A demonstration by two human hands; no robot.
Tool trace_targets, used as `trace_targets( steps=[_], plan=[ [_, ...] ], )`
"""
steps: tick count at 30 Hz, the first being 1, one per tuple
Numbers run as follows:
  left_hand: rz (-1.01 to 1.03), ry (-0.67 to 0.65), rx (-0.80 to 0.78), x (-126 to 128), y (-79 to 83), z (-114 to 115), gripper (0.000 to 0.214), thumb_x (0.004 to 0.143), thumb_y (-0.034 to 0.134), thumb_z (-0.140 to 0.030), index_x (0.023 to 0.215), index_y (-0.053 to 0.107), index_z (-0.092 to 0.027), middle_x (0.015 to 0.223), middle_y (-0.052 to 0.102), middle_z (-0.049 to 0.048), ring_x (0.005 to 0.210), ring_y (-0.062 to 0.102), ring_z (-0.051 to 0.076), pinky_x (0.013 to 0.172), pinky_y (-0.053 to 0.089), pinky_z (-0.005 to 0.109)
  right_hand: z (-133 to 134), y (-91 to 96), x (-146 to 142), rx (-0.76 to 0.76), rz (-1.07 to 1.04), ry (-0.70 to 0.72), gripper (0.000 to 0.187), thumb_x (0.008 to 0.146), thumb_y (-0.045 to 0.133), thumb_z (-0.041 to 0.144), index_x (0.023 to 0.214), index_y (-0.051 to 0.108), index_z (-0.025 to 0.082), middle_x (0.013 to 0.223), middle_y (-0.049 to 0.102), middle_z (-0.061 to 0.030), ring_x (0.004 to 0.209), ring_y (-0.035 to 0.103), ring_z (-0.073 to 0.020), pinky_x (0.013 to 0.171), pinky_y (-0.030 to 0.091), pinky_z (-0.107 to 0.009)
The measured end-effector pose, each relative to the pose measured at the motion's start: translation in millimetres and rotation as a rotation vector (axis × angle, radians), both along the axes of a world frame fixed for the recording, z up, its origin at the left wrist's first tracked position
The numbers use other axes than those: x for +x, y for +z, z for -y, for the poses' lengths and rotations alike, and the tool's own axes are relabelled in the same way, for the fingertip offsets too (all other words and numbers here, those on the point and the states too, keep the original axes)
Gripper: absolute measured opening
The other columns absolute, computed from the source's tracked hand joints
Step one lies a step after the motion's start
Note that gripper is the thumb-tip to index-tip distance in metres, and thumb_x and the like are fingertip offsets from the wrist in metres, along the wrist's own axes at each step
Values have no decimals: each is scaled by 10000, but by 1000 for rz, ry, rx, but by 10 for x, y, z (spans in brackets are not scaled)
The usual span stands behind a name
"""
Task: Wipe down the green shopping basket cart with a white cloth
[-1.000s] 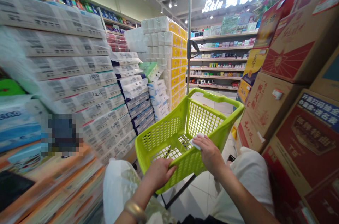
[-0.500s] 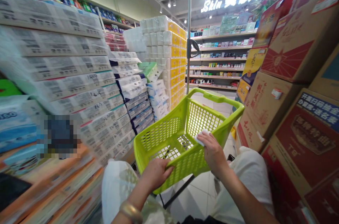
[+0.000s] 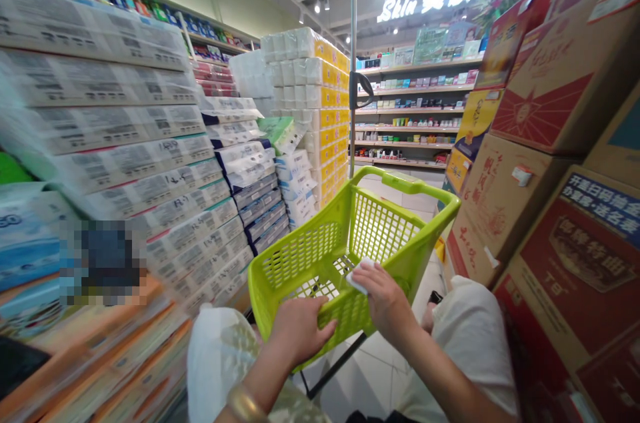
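A lime-green plastic shopping cart basket [image 3: 280, 263] with perforated walls stands in front of my knees, with nothing visible inside. My left hand [image 3: 303, 330] is closed over its near rim, the fingers hooked inside and the thumb on the outer wall. Under the fingers of my right hand [image 3: 383, 296], a white wiping cloth [image 3: 359, 276] is pressed against the same rim, further right. My right palm lies along the outer side of the basket. The cloth is partly hidden by my fingers.
Tall stacks of wrapped tissue packs [image 3: 120, 123] rise on the left. Cardboard cartons [image 3: 540, 90] are piled close on the right. Behind the basket stand a metal pole [image 3: 353, 43] and shelves of small goods [image 3: 410, 96]. White floor tiles [image 3: 350, 376] show below.
My right hand and the cloth have slid left along the near rim, closer to my left hand. My left hand still holds the rim, its fingers slightly further over it.
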State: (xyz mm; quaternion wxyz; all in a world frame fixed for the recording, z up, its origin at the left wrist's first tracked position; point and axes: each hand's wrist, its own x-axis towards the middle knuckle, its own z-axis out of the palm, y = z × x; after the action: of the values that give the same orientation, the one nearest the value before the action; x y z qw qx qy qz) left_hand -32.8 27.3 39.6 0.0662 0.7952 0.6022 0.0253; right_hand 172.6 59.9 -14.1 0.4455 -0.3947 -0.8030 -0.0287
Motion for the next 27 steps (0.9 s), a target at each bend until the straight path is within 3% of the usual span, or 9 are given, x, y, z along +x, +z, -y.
trace_targets(
  steps=[3, 7, 11, 17, 23, 25, 27],
  plan=[
    [63, 27, 11, 251, 17, -4, 322, 837, 529, -417, 1113, 619, -278, 1021, 742, 48, 963, 687, 276, 801, 497, 364, 77, -44, -177, -4, 35, 65, 484, 812, 412, 0, 1157, 667, 224, 1142, 717, -71, 1153, 631, -217, 1037, 470, -461],
    [65, 94, 3, 403, -87, -41, 221, 901, 456, -344, 1002, 622, -238, 979, 738, 59, 916, 694, 239, 762, 486, 322, -28, -18, 35, -7, 18, 23, 488, 809, 397, -14, 1136, 674, 218, 1136, 719, -69, 1152, 632, -213, 1050, 458, -465],
    [82, 60, 58, 324, -171, -63, 239, 936, 408, -346, 941, 625, -246, 949, 735, 40, 890, 691, 210, 740, 464, 287, -145, 23, 264, 19, -13, -79, 487, 799, 392, -25, 1109, 689, 205, 1129, 720, -78, 1153, 630, -227, 1073, 433, -489],
    [60, 47, 66, 155, -176, -74, 241, 933, 409, -341, 951, 628, -244, 935, 737, 43, 893, 689, 229, 747, 464, 308, -33, -8, 20, 31, 33, -27, 502, 812, 384, -19, 1160, 669, 205, 1148, 714, -78, 1173, 617, -222, 1057, 455, -471],
    [71, 62, 86, 64, -204, -66, 243, 927, 428, -342, 1000, 641, -251, 992, 737, 42, 921, 682, 223, 763, 467, 303, -102, 78, 187, 39, -49, -142, 503, 795, 391, -23, 1124, 693, 210, 1140, 716, -77, 1156, 627, -232, 1079, 426, -497],
    [67, 73, 93, 78, -196, -53, 239, 926, 427, -334, 982, 642, -247, 968, 739, 41, 914, 684, 225, 757, 466, 304, -83, 75, 108, 37, -58, -167, 488, 800, 391, -21, 1109, 697, 201, 1128, 721, -82, 1148, 632, -241, 1077, 423, -508],
    [65, 69, 94, 97, -184, -44, 234, 928, 419, -322, 968, 636, -243, 950, 740, 37, 905, 685, 223, 745, 463, 300, -22, 47, -63, 33, -23, -103, 485, 806, 390, -21, 1110, 693, 202, 1109, 729, -78, 1131, 643, -233, 1062, 441, -494]
  ],
)
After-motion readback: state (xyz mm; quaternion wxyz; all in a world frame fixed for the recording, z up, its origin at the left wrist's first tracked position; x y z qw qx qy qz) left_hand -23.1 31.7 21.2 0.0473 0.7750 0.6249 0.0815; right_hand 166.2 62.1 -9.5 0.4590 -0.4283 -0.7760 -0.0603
